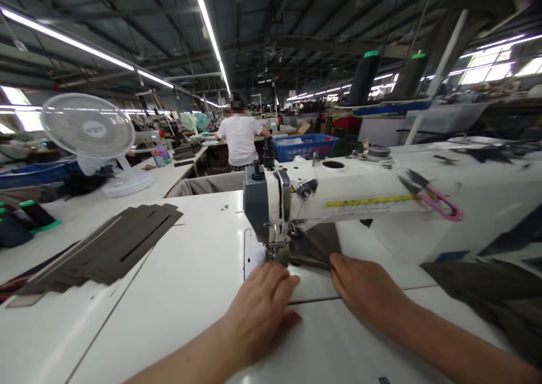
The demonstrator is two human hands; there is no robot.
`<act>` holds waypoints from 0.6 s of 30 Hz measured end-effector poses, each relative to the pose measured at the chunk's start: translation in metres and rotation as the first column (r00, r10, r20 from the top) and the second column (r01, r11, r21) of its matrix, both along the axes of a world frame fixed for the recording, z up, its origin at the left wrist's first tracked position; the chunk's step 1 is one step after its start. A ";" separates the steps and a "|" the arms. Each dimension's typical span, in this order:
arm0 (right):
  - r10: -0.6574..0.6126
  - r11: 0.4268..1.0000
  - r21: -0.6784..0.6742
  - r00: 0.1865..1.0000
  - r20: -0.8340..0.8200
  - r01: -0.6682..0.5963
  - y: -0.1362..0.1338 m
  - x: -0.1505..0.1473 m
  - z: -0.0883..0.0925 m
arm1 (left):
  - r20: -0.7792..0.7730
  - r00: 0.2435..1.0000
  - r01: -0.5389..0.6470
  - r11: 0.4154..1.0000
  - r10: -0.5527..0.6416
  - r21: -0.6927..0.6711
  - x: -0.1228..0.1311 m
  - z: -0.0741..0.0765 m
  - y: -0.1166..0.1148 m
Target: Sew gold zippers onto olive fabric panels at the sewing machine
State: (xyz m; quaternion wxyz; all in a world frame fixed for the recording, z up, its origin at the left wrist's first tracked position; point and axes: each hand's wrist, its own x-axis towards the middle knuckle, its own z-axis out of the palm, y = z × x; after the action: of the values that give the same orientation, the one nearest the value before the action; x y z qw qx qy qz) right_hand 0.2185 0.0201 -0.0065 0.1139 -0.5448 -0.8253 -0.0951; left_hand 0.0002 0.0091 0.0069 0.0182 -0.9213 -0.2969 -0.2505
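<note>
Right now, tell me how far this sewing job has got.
Done: probably the loose dark olive cloth heaped at the right, though no seam shows. In hand: one dark olive fabric piece lies under the needle of the white sewing machine, the left hand and right hand flat beside its near edge. Left: seemingly the neat stack of flat slotted grey-brown pieces on the left of the white table.
</note>
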 end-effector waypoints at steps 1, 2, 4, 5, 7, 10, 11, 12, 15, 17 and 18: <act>0.034 0.996 -0.076 0.997 -0.074 -0.039 -0.015 -0.001 0.002 | -0.015 0.998 0.055 0.998 -0.055 -0.017 0.006 0.001 -0.005; 0.064 0.985 -0.147 0.983 -0.170 -0.089 -0.031 -0.003 0.005 | -0.022 0.994 0.105 0.993 -0.106 -0.053 0.012 0.002 -0.009; 0.052 0.943 -0.287 0.924 -0.378 -0.170 -0.061 -0.009 0.011 | 0.028 0.986 0.166 0.970 -0.164 -0.180 0.020 0.000 -0.010; -0.002 0.905 -0.376 0.881 -0.472 -0.199 -0.074 -0.012 0.015 | 0.096 0.985 0.164 0.950 -0.144 -0.266 0.022 -0.003 -0.008; -0.201 0.768 -0.584 0.766 -0.610 -0.263 -0.090 -0.017 0.019 | 0.276 0.960 0.095 0.879 0.043 -0.468 0.022 -0.007 -0.003; -0.616 0.434 -0.756 0.450 -0.646 -0.491 -0.089 -0.031 0.021 | 0.487 0.774 0.102 0.679 0.405 -0.727 0.020 -0.010 -0.001; -0.723 0.370 -0.717 0.301 -0.621 -0.591 -0.084 -0.039 0.020 | 0.525 0.715 0.169 0.616 0.461 -0.770 0.021 -0.009 -0.002; -0.792 0.353 -0.645 0.151 -0.592 -0.677 -0.076 -0.047 0.020 | 0.552 0.672 0.240 0.560 0.494 -0.793 0.022 -0.008 -0.004; -0.808 0.475 -0.427 -0.190 -0.557 -0.770 -0.055 -0.072 0.017 | 0.543 0.592 0.366 0.402 0.595 -0.839 0.026 -0.001 -0.011; -0.754 0.551 -0.393 -0.238 -0.612 -0.736 -0.047 -0.080 0.014 | 0.524 0.536 0.446 0.305 0.662 -0.841 0.027 0.005 -0.013; -0.715 0.574 -0.418 -0.182 -0.675 -0.704 -0.045 -0.080 0.013 | 0.535 0.509 0.494 0.280 0.675 -0.823 0.026 0.009 -0.012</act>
State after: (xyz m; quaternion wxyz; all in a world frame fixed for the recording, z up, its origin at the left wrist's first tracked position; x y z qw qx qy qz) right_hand 0.1386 -0.0244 0.0060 0.4332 -0.3718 -0.3185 0.7568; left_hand 0.0258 -0.0030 0.0162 -0.6652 -0.4490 -0.4115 -0.4320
